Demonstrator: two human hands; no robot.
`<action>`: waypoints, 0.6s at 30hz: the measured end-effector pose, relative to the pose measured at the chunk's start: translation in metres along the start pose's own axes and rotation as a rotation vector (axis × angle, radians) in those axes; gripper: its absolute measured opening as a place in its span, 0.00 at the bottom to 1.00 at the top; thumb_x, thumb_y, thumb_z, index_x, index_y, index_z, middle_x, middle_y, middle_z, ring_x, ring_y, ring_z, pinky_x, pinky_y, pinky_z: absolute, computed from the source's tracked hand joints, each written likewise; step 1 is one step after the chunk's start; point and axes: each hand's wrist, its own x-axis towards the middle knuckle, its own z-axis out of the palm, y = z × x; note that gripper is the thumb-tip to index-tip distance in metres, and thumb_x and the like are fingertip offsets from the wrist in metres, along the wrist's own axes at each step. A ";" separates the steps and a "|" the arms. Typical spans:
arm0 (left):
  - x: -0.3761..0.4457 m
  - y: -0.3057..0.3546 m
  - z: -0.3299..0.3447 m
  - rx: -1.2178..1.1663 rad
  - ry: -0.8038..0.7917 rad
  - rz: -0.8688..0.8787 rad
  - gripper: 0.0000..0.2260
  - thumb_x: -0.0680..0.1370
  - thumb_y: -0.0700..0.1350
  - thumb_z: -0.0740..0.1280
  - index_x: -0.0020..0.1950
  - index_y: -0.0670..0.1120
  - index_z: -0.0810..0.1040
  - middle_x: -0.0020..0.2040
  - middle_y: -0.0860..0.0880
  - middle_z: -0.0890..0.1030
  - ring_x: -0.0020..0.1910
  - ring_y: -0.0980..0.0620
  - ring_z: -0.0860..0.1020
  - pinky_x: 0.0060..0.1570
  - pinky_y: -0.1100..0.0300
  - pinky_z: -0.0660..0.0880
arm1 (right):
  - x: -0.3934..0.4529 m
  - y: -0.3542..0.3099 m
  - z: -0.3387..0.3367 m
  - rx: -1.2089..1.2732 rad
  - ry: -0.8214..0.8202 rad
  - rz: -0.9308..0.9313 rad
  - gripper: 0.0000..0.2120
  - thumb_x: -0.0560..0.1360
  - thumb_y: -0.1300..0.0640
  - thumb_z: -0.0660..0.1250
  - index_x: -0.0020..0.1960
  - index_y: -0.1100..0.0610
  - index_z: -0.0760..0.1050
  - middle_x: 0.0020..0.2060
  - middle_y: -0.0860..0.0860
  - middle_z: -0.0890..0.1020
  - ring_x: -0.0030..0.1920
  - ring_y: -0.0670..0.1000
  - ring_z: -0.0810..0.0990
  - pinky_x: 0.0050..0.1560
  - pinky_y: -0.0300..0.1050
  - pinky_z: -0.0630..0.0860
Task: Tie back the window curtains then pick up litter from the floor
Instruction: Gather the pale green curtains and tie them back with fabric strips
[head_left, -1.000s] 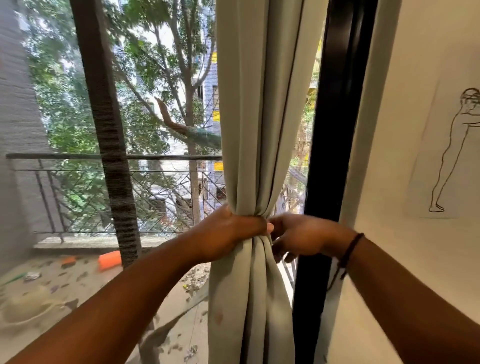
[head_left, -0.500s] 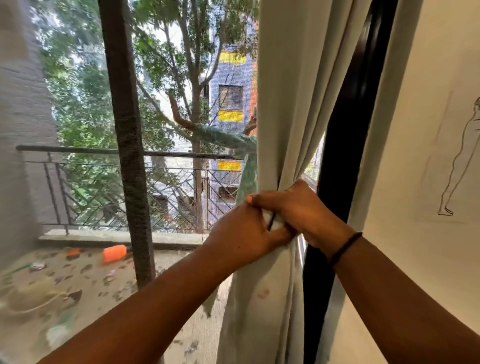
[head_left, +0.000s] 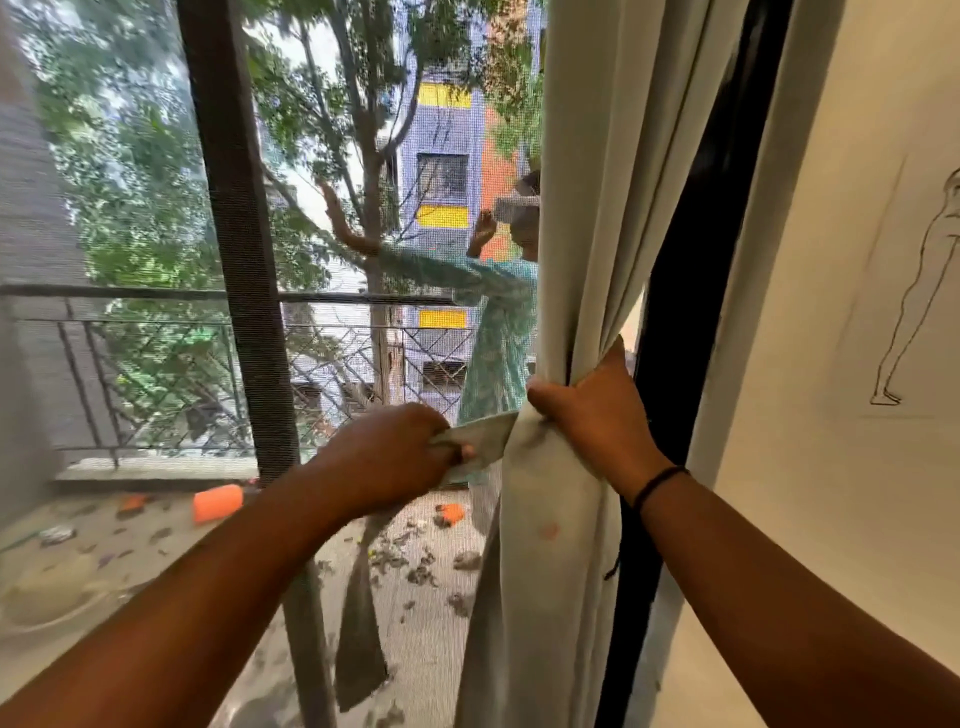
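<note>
1. Half a second ago both hands were bunched together on the curtain (head_left: 587, 218); now they have come apart, and the view has swung a little to the right.
2. The right hand (head_left: 597, 415) has its fingers closed round the gathered folds, pinching the curtain into a bundle just beside the dark window frame (head_left: 691, 291).
3. The left hand (head_left: 387, 457) has drawn away to the left and is clenched on a pale fabric strip (head_left: 480, 439), which runs taut from that fist to the bundle.
4. A long tail of the same cloth (head_left: 358, 639) hangs down below the left forearm.
5. A black cord bracelet (head_left: 657, 483) sits on the right wrist.
6. More of the glass is uncovered than before, and a person in a green patterned top (head_left: 498, 332) shows on the balcony outside, arms raised.
7. The balcony floor (head_left: 156, 551) is scattered with dry leaves and scraps, with an orange object (head_left: 218, 503) lying near the foot of the dark window post (head_left: 234, 249).
8. A metal railing (head_left: 119, 332) runs behind it, with trees and a blue and yellow building beyond.
9. To the right stands a cream wall (head_left: 831, 519) bearing a line drawing of a figure (head_left: 914, 306).
</note>
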 end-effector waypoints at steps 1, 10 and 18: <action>-0.005 0.006 0.005 0.012 0.020 0.025 0.17 0.77 0.61 0.59 0.37 0.51 0.73 0.33 0.53 0.76 0.32 0.56 0.75 0.30 0.63 0.67 | -0.001 -0.003 0.004 -0.068 0.013 0.004 0.31 0.67 0.50 0.73 0.63 0.56 0.60 0.39 0.45 0.74 0.38 0.51 0.77 0.42 0.46 0.75; -0.020 0.068 0.068 -0.021 0.366 0.130 0.10 0.79 0.50 0.57 0.51 0.49 0.75 0.46 0.44 0.81 0.44 0.42 0.80 0.37 0.56 0.71 | 0.016 -0.034 0.033 -0.464 -0.266 0.043 0.29 0.76 0.43 0.61 0.66 0.58 0.53 0.58 0.58 0.78 0.55 0.64 0.77 0.46 0.51 0.68; 0.002 0.100 0.119 -0.211 0.202 0.121 0.16 0.79 0.43 0.56 0.65 0.44 0.71 0.58 0.46 0.78 0.58 0.46 0.76 0.53 0.56 0.72 | 0.022 -0.029 0.026 -0.374 -0.461 0.090 0.31 0.80 0.47 0.57 0.70 0.65 0.46 0.66 0.62 0.70 0.62 0.61 0.72 0.49 0.46 0.67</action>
